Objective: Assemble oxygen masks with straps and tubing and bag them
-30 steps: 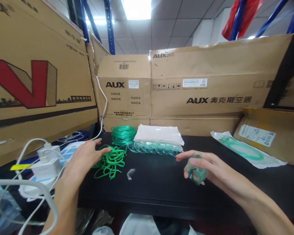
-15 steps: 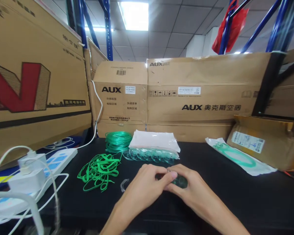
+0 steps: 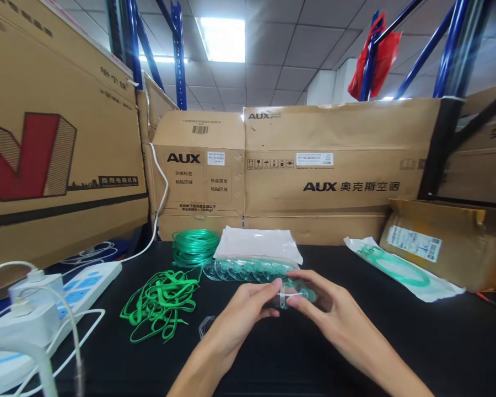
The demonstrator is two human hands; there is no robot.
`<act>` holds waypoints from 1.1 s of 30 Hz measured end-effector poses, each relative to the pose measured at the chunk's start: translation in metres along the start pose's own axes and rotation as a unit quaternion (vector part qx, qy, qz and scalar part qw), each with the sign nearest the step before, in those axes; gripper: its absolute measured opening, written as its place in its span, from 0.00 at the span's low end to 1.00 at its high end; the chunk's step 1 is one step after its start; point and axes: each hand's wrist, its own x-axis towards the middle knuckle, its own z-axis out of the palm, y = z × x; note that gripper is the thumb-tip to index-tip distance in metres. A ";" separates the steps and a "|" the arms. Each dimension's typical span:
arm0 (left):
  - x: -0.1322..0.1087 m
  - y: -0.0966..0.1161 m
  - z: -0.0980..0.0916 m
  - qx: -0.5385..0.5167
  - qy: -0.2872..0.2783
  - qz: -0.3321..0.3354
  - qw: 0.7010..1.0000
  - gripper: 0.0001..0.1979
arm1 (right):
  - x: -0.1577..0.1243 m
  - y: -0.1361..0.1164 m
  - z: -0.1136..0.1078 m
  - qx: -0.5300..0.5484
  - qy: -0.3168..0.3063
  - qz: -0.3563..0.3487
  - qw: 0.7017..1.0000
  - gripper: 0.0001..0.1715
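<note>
Between my hands is a clear, green-tinted plastic piece, apparently an oxygen mask (image 3: 298, 289), with a narrow pale strip across its left side. My right hand (image 3: 328, 303) grips it from the right, thumb below and fingers along the top. My left hand (image 3: 250, 303) pinches its left edge with thumb and fingers; part of the mask is hidden behind them. Just beyond lies a row of overlapping clear green mask-like pieces (image 3: 240, 270) beside a white plastic bag (image 3: 258, 242). Left of my left hand are some thin clear or silvery strips (image 3: 205, 326).
A tangle of green elastic cord (image 3: 161, 303) and a coil of green tubing (image 3: 195, 246) lie to the left. A white power strip (image 3: 89, 281) with cables stands further left. Packaged green tubing (image 3: 405, 270) and a cardboard box (image 3: 454, 242) are at the right. Large cartons (image 3: 334, 165) wall the back.
My hands have opened out around the mask and turned it, so more of it and the pale strip show. The whole view has shifted slightly.
</note>
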 end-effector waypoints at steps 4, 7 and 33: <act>0.000 0.001 -0.002 0.043 0.004 0.022 0.999 0.19 | 0.001 0.003 0.002 0.004 0.025 0.012 1.000 0.21; 0.000 0.002 -0.006 0.105 0.006 0.057 0.993 0.18 | 0.002 0.001 0.005 -0.006 0.007 0.030 0.999 0.22; 0.001 -0.005 0.000 0.192 0.082 0.118 0.971 0.13 | 0.006 0.005 0.000 0.057 0.045 0.031 0.997 0.24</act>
